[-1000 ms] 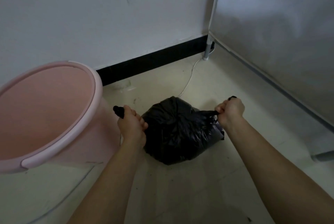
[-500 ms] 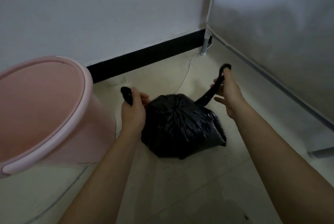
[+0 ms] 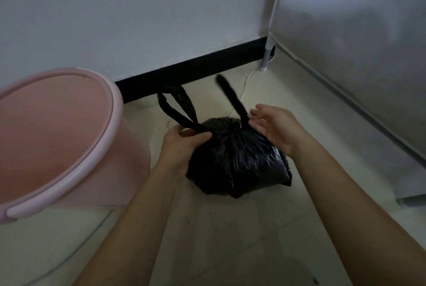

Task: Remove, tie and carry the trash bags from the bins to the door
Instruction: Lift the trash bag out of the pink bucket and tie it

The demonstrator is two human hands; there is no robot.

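The black trash bag [image 3: 237,156], gathered at its top, sits on the floor [image 3: 230,228] just right of the pink bin [image 3: 116,106] and between the two hands. The left hand [image 3: 182,142] has its grip pinched round the base of the left handle loop [image 3: 175,106] at the bag's neck, while the right hand [image 3: 274,129] hovers close by the bag's right side, grip spread and holding nothing. Half a second ago the right hand held the right handle [image 3: 230,94], which now stands free beside its fingertips, and the left hand has slid from the loop's end to its base.
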